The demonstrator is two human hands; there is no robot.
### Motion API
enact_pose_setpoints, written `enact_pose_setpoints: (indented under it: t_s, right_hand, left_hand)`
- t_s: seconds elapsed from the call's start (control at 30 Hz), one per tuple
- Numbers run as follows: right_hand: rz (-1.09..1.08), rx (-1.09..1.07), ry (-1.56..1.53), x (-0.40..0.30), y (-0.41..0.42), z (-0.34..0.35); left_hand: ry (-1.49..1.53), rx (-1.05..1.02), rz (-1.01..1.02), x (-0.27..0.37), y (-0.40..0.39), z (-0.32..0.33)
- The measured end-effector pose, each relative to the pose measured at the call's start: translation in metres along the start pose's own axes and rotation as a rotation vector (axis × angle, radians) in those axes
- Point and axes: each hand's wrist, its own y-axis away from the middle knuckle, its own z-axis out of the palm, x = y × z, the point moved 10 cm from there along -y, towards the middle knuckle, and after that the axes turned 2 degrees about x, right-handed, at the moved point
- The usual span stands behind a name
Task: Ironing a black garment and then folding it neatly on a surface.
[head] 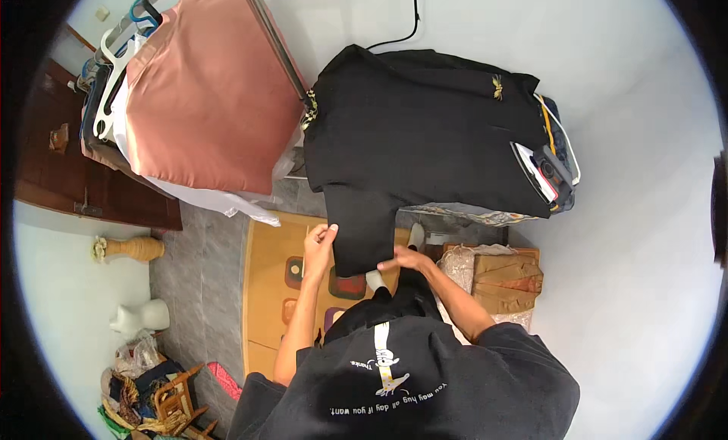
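Observation:
A black garment (421,133) with gold embroidery lies spread over an ironing board (483,214), whose patterned cover shows along the near edge. One black sleeve (364,229) hangs over that edge towards me. My left hand (319,247) pinches the sleeve's left edge between thumb and fingers. At the sleeve's lower right corner is my right hand (405,259), its fingers at the cloth; whether they grip it is not clear. A clothes iron (543,175) with a grey and white body rests at the board's right end, its cord beside it.
A rack with hangers and a pink satin cloth (216,99) stands close on the left. Below the board at right lies a folded brown garment (506,283). A patterned rug (267,258) covers the floor. A wicker vase (133,249) and a heap of clothes (133,389) are farther left.

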Motion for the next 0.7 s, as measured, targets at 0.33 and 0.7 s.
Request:
enact_pose_setpoints:
  t_s: [0.33,0.7]
  right_hand:
    - [-0.710,0.033,-1.141,-0.075,0.101,-0.092]
    - [-0.662,0.448,-1.416,-0.105,0.137,-0.133]
  left_hand:
    - [0.376,-0.384,-0.104,0.115,-0.100,0.114]
    - [-0.378,-0.273,0.551,0.143,-0.133,0.181]
